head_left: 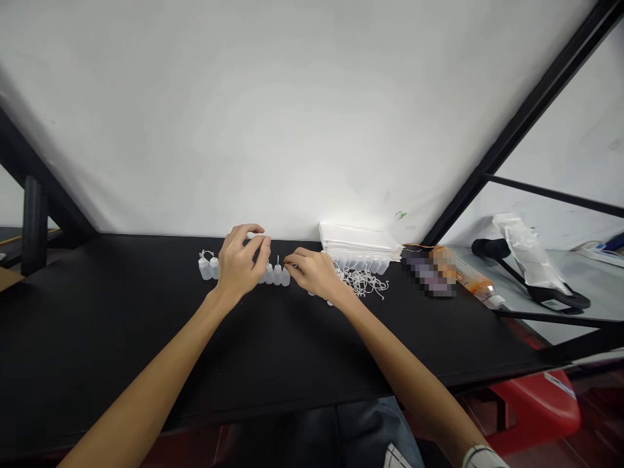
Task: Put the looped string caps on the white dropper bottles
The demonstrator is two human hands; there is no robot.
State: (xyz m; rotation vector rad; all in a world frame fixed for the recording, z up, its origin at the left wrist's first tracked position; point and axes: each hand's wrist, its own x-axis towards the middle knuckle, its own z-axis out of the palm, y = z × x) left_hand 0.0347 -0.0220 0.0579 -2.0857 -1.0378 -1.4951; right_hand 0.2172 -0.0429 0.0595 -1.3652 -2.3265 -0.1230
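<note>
Small translucent squeeze bottles with thin nozzles stand upright in a row between my hands. My left hand is curled above the row's left part and hides some bottles; a small white piece shows among its fingers, too small to name. At the right end of the row, the fingers of my right hand are pinched together at the top of a squeeze bottle. Farther left stand capped bottles with looped strap caps. Beside my right hand lies a tangled heap of thin white strap pieces.
A stack of white sheets lies against the wall, with more bottles in front of it. To the right are a blurred-out item and an orange-labelled bottle. Black frame bars border the black table; a red stool stands below.
</note>
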